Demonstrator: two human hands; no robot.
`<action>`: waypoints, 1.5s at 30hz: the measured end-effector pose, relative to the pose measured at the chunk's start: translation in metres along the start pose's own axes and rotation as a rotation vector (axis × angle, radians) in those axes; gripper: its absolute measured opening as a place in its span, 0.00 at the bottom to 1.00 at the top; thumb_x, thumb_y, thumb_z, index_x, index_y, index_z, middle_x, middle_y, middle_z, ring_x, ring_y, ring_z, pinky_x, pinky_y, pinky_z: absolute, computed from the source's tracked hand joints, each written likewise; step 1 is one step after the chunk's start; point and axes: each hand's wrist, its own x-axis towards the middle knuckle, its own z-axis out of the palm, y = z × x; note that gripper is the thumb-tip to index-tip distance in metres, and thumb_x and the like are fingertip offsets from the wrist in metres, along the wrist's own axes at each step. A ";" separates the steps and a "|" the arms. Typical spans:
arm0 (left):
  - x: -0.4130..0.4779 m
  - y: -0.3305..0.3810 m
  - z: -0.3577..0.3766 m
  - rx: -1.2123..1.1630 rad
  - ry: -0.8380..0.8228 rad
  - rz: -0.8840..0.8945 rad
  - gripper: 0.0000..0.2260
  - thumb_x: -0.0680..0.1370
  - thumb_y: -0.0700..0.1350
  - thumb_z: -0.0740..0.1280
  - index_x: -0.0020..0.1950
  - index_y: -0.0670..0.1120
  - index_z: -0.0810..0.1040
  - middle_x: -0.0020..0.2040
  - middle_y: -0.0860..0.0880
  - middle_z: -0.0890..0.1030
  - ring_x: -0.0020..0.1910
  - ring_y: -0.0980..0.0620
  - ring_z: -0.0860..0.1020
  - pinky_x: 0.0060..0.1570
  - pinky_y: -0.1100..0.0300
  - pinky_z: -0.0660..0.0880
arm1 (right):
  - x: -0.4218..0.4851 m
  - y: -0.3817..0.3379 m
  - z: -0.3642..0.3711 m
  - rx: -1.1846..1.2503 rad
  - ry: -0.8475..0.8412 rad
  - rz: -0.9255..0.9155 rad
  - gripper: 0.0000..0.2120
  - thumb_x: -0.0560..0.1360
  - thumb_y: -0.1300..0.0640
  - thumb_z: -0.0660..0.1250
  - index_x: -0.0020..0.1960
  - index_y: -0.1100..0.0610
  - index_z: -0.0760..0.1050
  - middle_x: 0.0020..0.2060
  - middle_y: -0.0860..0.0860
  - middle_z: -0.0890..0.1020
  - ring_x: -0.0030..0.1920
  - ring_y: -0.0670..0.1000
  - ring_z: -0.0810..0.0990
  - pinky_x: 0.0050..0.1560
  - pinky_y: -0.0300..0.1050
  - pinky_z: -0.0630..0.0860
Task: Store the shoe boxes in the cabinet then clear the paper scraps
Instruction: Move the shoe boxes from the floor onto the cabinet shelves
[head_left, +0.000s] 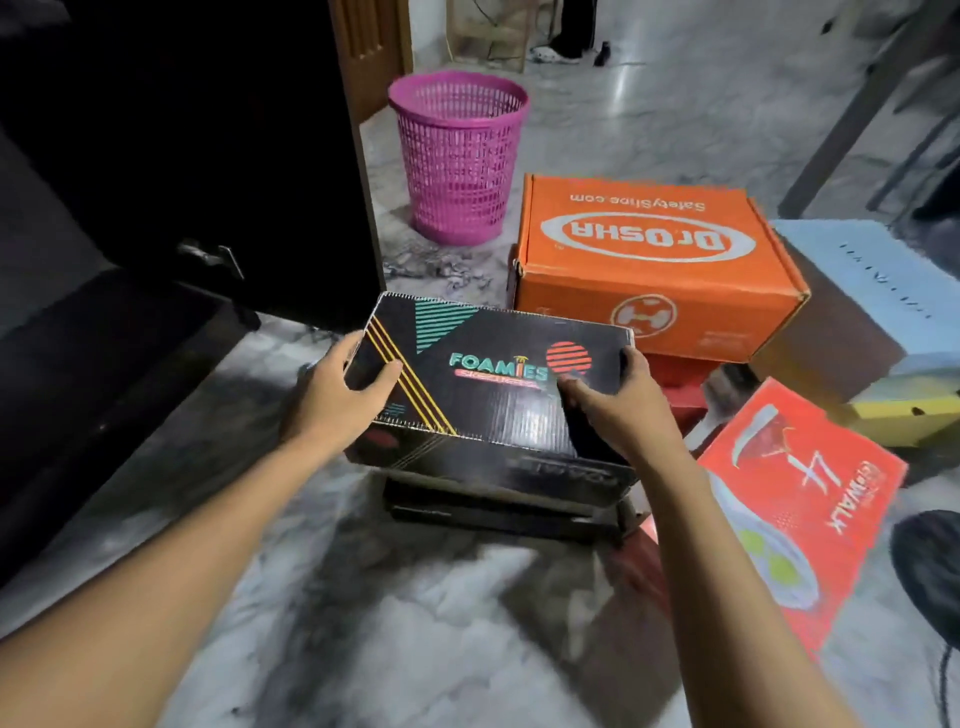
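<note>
A black Foamies shoe box (483, 384) sits on top of another dark box (498, 504) on the marble floor. My left hand (337, 395) grips its left end, thumb on the lid. My right hand (618, 410) grips its right end, thumb on the lid too. Behind it stands an orange Dr.Osha box (654, 265) on a red box (675, 384). A red Walk box (800, 514) leans at the right. Grey paper scraps (441, 267) lie on the floor by the pink basket (460, 156). The dark cabinet (171, 156) stands open at the left.
A light blue lidded brown box (857, 291) and a yellow box (909, 410) sit at the right. Table or chair legs (857, 104) rise at the far right. A black round object (930, 566) lies at the right edge. A person's feet (556, 52) show far back.
</note>
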 end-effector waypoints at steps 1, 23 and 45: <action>0.000 -0.005 0.001 -0.015 0.015 0.012 0.23 0.69 0.65 0.65 0.62 0.60 0.74 0.52 0.63 0.82 0.56 0.58 0.79 0.58 0.55 0.76 | 0.001 0.001 0.001 0.030 0.020 -0.023 0.47 0.61 0.33 0.71 0.74 0.52 0.63 0.66 0.54 0.78 0.64 0.56 0.77 0.64 0.56 0.74; -0.027 -0.020 -0.039 -0.214 0.010 0.031 0.12 0.78 0.53 0.65 0.61 0.56 0.77 0.55 0.60 0.81 0.58 0.56 0.77 0.56 0.62 0.68 | -0.081 0.000 0.030 0.415 0.280 -0.176 0.35 0.72 0.42 0.73 0.75 0.46 0.65 0.72 0.42 0.70 0.69 0.37 0.66 0.66 0.37 0.61; -0.030 -0.153 -0.252 -0.439 0.962 -0.400 0.14 0.77 0.44 0.70 0.59 0.36 0.79 0.55 0.39 0.81 0.55 0.43 0.79 0.49 0.60 0.70 | -0.039 -0.289 0.238 0.160 -0.541 -0.649 0.40 0.69 0.38 0.74 0.74 0.50 0.63 0.54 0.45 0.76 0.53 0.49 0.79 0.57 0.44 0.75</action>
